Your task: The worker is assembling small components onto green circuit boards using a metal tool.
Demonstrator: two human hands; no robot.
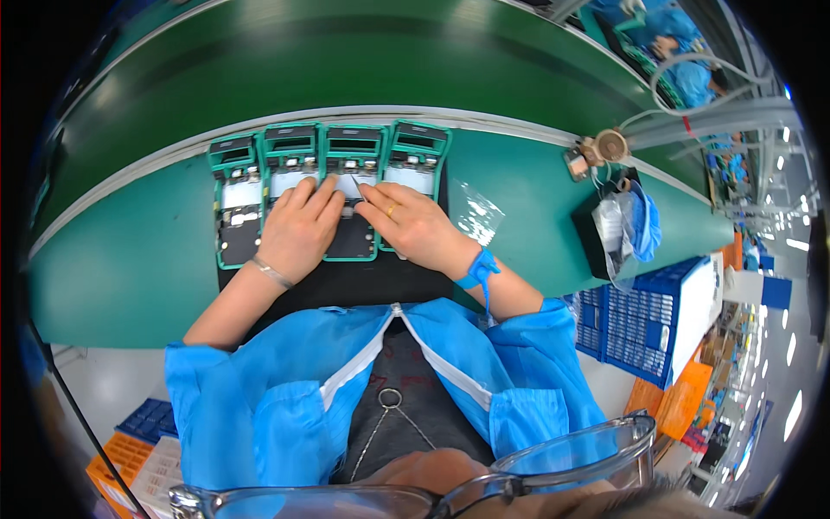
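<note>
Several green-framed device housings stand side by side on a black mat [328, 285], with black panels, white areas and small metal parts inside. My left hand [301, 227] lies with its fingers stretched out over the second housing [292, 147], reaching the edge of the third housing [352, 238]. Over that third housing, my right hand [411, 225] pinches a thin pointed tool [357, 186], its tip at the white area; its exact kind is too small to tell. The fourth housing [419, 143] is partly covered by the right hand, while the leftmost housing [239, 199] is uncovered.
A clear plastic bag [477, 214] lies right of the housings on the green table [121, 251]. Farther right are a brown metal fitting [609, 147] and a black box [590, 238] holding bags. Blue crates [635, 324] stand beyond the right edge. A green belt [346, 60] runs behind.
</note>
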